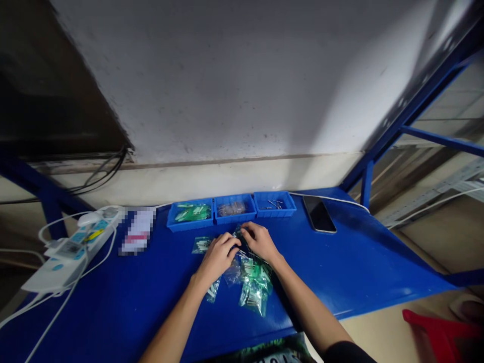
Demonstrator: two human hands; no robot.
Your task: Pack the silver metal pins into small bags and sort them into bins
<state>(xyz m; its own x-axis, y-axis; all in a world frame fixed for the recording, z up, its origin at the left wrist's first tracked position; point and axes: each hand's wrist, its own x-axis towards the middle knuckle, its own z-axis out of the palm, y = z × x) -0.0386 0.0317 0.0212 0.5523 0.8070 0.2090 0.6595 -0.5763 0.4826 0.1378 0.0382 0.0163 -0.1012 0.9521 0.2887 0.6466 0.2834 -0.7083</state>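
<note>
Head view, 2 hands (220, 254) (260, 242) over packets (254, 287), fingers curled, grip unclear, contents blurred.

Tabletop (151, 302) glossy blue; bins (275, 213) plastic; wall (234, 91) matt, rough.

The blue table (151, 297) (glossy) bears trays (235, 218), packets (254, 296), phone (319, 214).

The single head-worn view looks forward and down from above the forearms, over the blue table (151, 297) toward the wall (234, 91).
</note>
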